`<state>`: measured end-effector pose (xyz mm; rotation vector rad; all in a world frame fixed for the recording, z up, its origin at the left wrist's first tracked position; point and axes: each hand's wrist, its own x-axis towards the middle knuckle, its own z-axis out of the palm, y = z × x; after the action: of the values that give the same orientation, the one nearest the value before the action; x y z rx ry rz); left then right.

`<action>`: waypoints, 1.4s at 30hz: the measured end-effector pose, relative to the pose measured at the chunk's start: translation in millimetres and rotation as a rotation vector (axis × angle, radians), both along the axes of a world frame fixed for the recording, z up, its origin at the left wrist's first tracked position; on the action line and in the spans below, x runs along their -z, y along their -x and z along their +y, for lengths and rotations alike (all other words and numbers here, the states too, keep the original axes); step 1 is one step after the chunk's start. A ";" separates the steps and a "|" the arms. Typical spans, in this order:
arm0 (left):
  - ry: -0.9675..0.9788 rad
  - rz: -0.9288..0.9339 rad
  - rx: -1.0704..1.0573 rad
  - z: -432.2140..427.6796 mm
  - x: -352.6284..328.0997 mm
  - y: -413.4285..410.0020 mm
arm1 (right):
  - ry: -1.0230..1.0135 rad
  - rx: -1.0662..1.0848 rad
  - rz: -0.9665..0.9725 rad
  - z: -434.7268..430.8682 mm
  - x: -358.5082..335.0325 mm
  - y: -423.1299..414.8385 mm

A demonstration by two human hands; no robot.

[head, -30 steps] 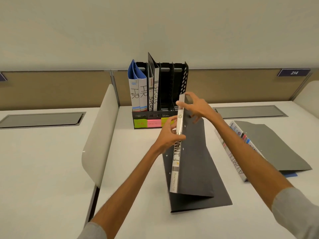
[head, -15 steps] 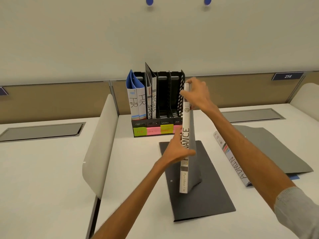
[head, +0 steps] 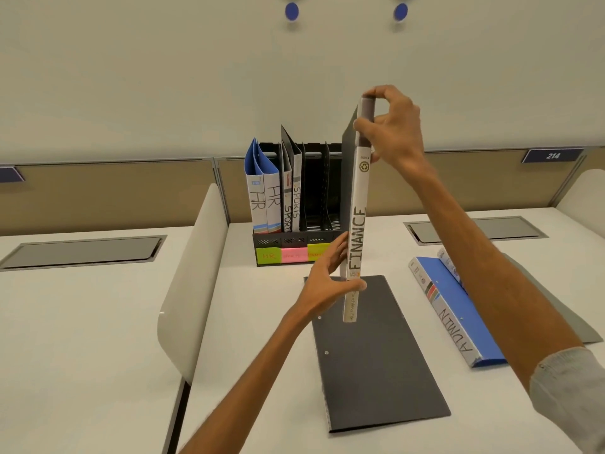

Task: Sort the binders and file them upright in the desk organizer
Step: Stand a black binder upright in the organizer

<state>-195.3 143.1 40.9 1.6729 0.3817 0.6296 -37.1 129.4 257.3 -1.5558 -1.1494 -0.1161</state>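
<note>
FINANCE binder [head: 360,204] is upright, spine toward the camera, held by both hands. R hand [head: 394,132] grips the top end: fingers [head: 376,92] curl over the top edge, thumb on the near side of the spine. L hand [head: 324,283] pinches the lower part: thumb [head: 355,285] lies across the spine just under the word FINANCE, other fingers straight up along the left cover.

Below the L thumb, the binder's bottom end is over a black folder [head: 376,355] lying flat on the desk [head: 262,322]; can't tell if they touch. Behind the L fingertips, at the back of the desk, is the desk organizer [head: 314,191]. Its left slots hold two HR binders [head: 263,201] and two SPORTS binders [head: 292,204], all upright; slots nearest the held binder are bare. Sticky labels [head: 294,255] on its front. Right of both hands, well apart, the ADMIN binder [head: 453,319] lies flat.
</note>
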 end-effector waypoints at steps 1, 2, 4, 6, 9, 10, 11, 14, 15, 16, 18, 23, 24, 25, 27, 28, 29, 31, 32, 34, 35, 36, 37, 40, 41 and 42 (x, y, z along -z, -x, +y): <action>-0.002 -0.008 -0.017 3.9 -1.9 0.4 | -0.019 -0.002 -0.013 2.4 -2.2 1.5; -0.010 -0.009 -0.030 8.4 -3.9 0.5 | -0.037 -0.004 -0.027 5.1 -3.8 2.9; -0.032 -0.016 -0.043 19.3 -7.0 0.5 | -0.076 -0.020 -0.047 11.7 -5.0 5.7; -0.038 -0.036 -0.071 31.3 -9.1 -0.6 | -0.118 -0.033 -0.068 18.9 -4.8 7.4; -0.035 -0.057 -0.146 49.5 -8.4 -4.8 | -0.176 -0.052 -0.070 29.9 -4.3 6.4; -0.040 -0.052 -0.166 55.6 -6.7 -7.0 | -0.189 -0.053 -0.073 33.7 -4.3 5.4; -0.049 -0.042 -0.184 61.5 -4.3 -9.4 | -0.198 -0.054 -0.078 37.9 -3.6 4.4; -0.112 -0.002 -0.275 78.9 2.7 -20.9 | -0.224 -0.063 -0.085 51.8 2.1 0.4; -0.132 0.018 -0.315 84.8 4.8 -26.1 | -0.231 -0.069 -0.086 57.2 4.7 -1.0; -0.146 0.042 -0.345 90.7 6.9 -31.4 | -0.234 -0.076 -0.085 62.8 7.5 -2.2; -0.164 0.084 -0.375 102.0 11.0 -42.2 | -0.233 -0.081 -0.077 74.2 13.6 -5.9; -0.160 0.118 -0.431 130.2 27.1 -65.1 | -0.205 -0.053 -0.081 104.1 29.5 -22.1; -0.162 0.129 -0.439 135.9 30.4 -68.9 | -0.198 -0.046 -0.076 110.9 31.8 -26.0; -0.170 0.140 -0.441 141.3 33.5 -72.3 | -0.193 -0.037 -0.069 117.5 34.2 -29.7; -0.181 0.166 -0.438 152.6 40.1 -78.3 | -0.186 -0.019 -0.053 131.2 40.3 -37.7; -0.182 0.180 -0.435 157.9 43.6 -80.7 | -0.184 -0.014 -0.048 137.8 43.9 -41.3; -0.183 0.197 -0.434 163.4 46.8 -82.7 | -0.185 -0.012 -0.048 144.4 47.4 -44.6; -0.190 0.234 -0.434 174.1 53.3 -86.1 | -0.189 -0.002 -0.051 156.6 52.6 -50.9; -0.198 0.249 -0.435 179.4 56.1 -87.9 | -0.191 0.006 -0.049 162.2 53.5 -53.9; -0.224 0.280 -0.423 187.1 58.5 -90.8 | -0.190 0.018 -0.035 171.6 53.2 -58.3; -0.238 0.299 -0.405 189.8 58.6 -92.3 | -0.190 0.021 -0.028 174.8 53.0 -59.5; -0.254 0.321 -0.387 192.0 59.3 -93.8 | -0.194 0.021 -0.022 176.5 53.4 -60.1; -0.274 0.345 -0.378 193.3 60.9 -95.1 | -0.200 0.021 -0.016 176.9 54.2 -59.8; -0.337 0.376 -0.433 188.5 63.9 -98.5 | -0.231 0.052 -0.021 171.5 53.3 -55.5; -0.347 0.360 -0.469 184.7 63.8 -99.6 | -0.247 0.074 -0.034 168.1 50.7 -54.2; -0.352 0.336 -0.508 179.5 63.6 -100.6 | -0.262 0.093 -0.050 163.3 46.9 -52.5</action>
<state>-94.7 322.6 -22.7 2.0412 1.0062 0.8202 15.4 292.7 210.4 -1.3794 -1.0548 -0.3559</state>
